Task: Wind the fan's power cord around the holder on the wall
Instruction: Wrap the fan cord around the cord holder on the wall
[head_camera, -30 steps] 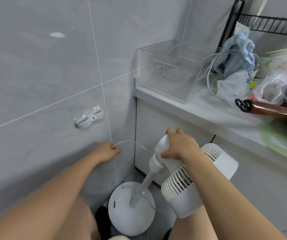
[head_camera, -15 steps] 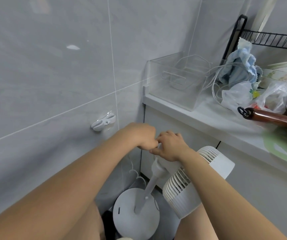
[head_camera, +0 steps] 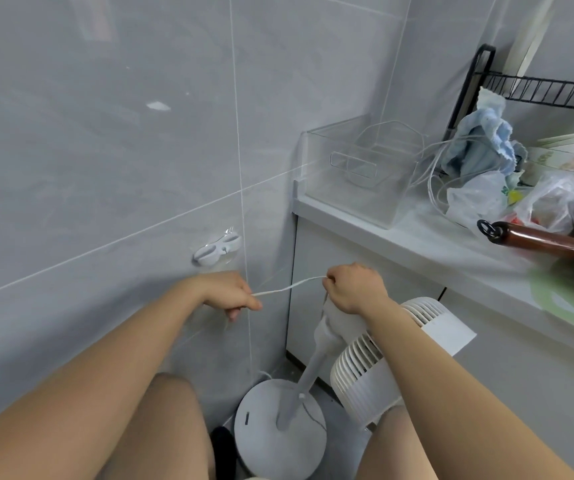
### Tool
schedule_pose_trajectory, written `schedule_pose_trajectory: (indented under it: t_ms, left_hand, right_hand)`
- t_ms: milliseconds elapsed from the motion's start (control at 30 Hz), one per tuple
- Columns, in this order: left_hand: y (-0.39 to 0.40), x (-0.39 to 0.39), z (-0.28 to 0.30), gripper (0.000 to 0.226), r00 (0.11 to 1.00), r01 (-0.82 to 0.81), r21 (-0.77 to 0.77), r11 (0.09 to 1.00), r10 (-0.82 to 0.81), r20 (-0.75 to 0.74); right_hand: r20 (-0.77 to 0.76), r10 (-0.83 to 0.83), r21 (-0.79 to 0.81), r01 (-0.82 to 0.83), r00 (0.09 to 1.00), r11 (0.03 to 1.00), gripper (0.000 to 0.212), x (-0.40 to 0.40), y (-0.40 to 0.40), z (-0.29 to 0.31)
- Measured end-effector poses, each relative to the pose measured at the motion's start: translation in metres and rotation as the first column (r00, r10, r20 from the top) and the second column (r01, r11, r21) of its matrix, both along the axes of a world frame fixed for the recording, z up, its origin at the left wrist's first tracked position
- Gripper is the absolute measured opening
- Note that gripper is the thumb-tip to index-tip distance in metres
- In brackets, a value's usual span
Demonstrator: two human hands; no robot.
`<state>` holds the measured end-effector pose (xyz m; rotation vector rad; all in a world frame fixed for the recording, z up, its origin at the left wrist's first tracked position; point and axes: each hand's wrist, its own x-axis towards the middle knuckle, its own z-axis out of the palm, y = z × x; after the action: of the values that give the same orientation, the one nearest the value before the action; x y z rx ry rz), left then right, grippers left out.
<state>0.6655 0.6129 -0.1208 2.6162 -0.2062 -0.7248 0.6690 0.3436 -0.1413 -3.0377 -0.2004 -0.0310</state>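
1. The power cord (head_camera: pixel 289 287) is a thin white line stretched between both hands, low in front of the grey tiled wall. The left hand (head_camera: pixel 232 295) pinches one end with curled fingers; the right hand (head_camera: pixel 351 289) pinches the other while sitting on the top of the fan (head_camera: pixel 375 362).
2. The holder (head_camera: pixel 217 250) is a small white double-winged cleat stuck to the wall, just above and slightly left of the left hand. No cord is on it yet, so by my reading the winding has not begun.
3. Risk: the holder seems to be glued on, with clear film at its edge. A hard tug on the first turn could peel it off the tile.
4. Risk: the fan leans on its stem over its round base (head_camera: pixel 280 431) on the floor. Pulling the cord tight toward the wall could drag or tip it, especially if the right hand lets go.
5. Risk: the cord is thin and slick-looking; loose turns may slide off the short wings.
6. Writing: no brand or label can be read on the fan or holder. A plastic bag (head_camera: pixel 477 195) on the table at the right carries green and yellow print, too small to make out.
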Motion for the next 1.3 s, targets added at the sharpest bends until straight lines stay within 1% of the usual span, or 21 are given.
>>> schedule_pose_trajectory:
  t_ms: [33, 67, 100, 133, 167, 200, 233, 267, 300, 333, 367, 400, 433, 533, 567, 733, 833, 933, 1067, 1233, 1300]
  left_hand:
    - [0.004, -0.002, 0.005, 0.040, 1.000, 0.017, -0.053, 0.998, -0.017, 0.001]
    - [0.008, -0.005, 0.012, 0.037, 1.000, 0.001, -0.174, 0.985, -0.005, -0.018]
    - [0.012, -0.008, 0.021, 0.032, 0.997, -0.052, -0.336, 0.940, 0.033, -0.064]
    - [0.015, -0.011, 0.033, 0.029, 0.991, -0.116, -0.486, 0.866, 0.067, -0.117]
    - [0.019, -0.015, 0.046, 0.030, 0.986, -0.155, -0.573, 0.805, 0.090, -0.139]
    - [0.020, -0.016, 0.061, 0.033, 0.986, -0.164, -0.615, 0.772, 0.103, -0.134]
    - [0.022, -0.019, 0.074, 0.036, 0.987, -0.160, -0.619, 0.769, 0.114, -0.114]
    - [0.023, -0.020, 0.086, 0.037, 0.989, -0.147, -0.593, 0.792, 0.119, -0.086]
    - [0.025, -0.021, 0.094, 0.037, 0.992, -0.123, -0.523, 0.844, 0.119, -0.041]
    - [0.026, -0.022, 0.101, 0.034, 0.994, -0.088, -0.398, 0.913, 0.107, 0.027]
    - [0.027, -0.023, 0.104, 0.032, 0.991, -0.055, -0.231, 0.971, 0.082, 0.107]
    - [0.027, -0.025, 0.105, 0.033, 0.983, -0.037, -0.082, 0.996, 0.051, 0.176]
    - [0.028, -0.026, 0.105, 0.036, 0.973, -0.039, -0.005, 0.999, 0.039, 0.227]
    - [0.028, -0.033, 0.097, 0.042, 0.944, -0.099, -0.052, 0.994, 0.111, 0.311]
    - [0.029, -0.036, 0.093, 0.042, 0.942, -0.113, -0.075, 0.991, 0.131, 0.308]
    - [0.036, -0.046, 0.056, 0.041, 0.987, -0.137, -0.090, 0.986, 0.144, 0.077]
    - [0.036, -0.041, 0.028, 0.036, 0.990, -0.115, -0.030, 0.993, 0.117, 0.078]
    - [0.035, -0.033, 0.011, 0.038, 0.978, -0.183, -0.077, 0.980, 0.189, 0.084]
    - [0.037, -0.024, 0.011, 0.029, 0.938, -0.172, -0.112, 0.979, 0.198, 0.286]
    - [0.034, -0.016, 0.024, 0.031, 0.809, -0.224, 0.053, 0.973, 0.155, 0.567]
    - [0.031, -0.015, 0.028, 0.036, 0.782, -0.216, 0.020, 0.976, 0.160, 0.603]
  right_hand:
    - [-0.007, -0.010, 0.003, 0.010, 1.000, 1.000, 0.037, 0.002, 0.001, 0.000]
    - [-0.015, -0.022, 0.007, 0.022, 1.000, 1.000, 0.037, 0.004, 0.002, 0.000]
    - [-0.023, -0.031, 0.012, 0.032, 0.999, 0.999, 0.037, 0.006, 0.003, 0.001]
    - [-0.033, -0.039, 0.018, 0.040, 0.999, 0.999, 0.037, 0.007, 0.005, 0.001]
    - [-0.041, -0.044, 0.023, 0.045, 0.998, 0.999, 0.037, 0.008, 0.009, 0.001]
    - [-0.044, -0.049, 0.024, 0.050, 0.998, 0.998, 0.037, 0.009, 0.011, 0.002]
    - [-0.047, -0.050, 0.023, 0.051, 0.998, 0.998, 0.038, 0.010, 0.015, 0.002]
    - [-0.050, -0.051, 0.020, 0.052, 0.997, 0.998, 0.038, 0.009, 0.020, 0.003]
    - [-0.053, -0.048, 0.016, 0.049, 0.997, 0.999, 0.039, 0.007, 0.025, 0.003]
    - [-0.057, -0.043, 0.012, 0.044, 0.997, 0.999, 0.039, 0.006, 0.030, 0.004]
    - [-0.064, -0.037, 0.009, 0.038, 0.997, 0.999, 0.039, 0.005, 0.035, 0.004]
    - [-0.068, -0.029, 0.004, 0.030, 0.997, 1.000, 0.039, 0.003, 0.041, 0.004]
    - [-0.068, -0.015, -0.006, 0.015, 0.998, 1.000, 0.038, 0.001, 0.047, 0.004]
    - [-0.082, 0.019, -0.045, -0.023, 0.996, 0.999, 0.038, -0.003, 0.061, 0.002]
    - [-0.094, 0.030, -0.059, -0.036, 0.995, 0.998, 0.038, -0.004, 0.065, 0.002]
    - [-0.133, 0.074, -0.109, -0.089, 0.988, 0.990, 0.037, 0.004, 0.094, 0.004]
    - [-0.142, 0.084, -0.175, -0.109, 0.986, 0.979, 0.034, 0.013, 0.120, 0.004]
    - [-0.171, 0.081, -0.220, -0.119, 0.982, 0.968, 0.028, 0.022, 0.135, 0.004]
    - [-0.279, 0.159, -0.146, -0.206, 0.947, 0.968, 0.034, 0.042, 0.130, 0.018]
    - [-0.339, 0.318, -0.040, -0.351, 0.886, 0.936, 0.020, 0.074, 0.125, 0.025]
    - [-0.420, 0.330, 0.060, -0.337, 0.846, 0.940, 0.018, 0.092, 0.128, 0.020]
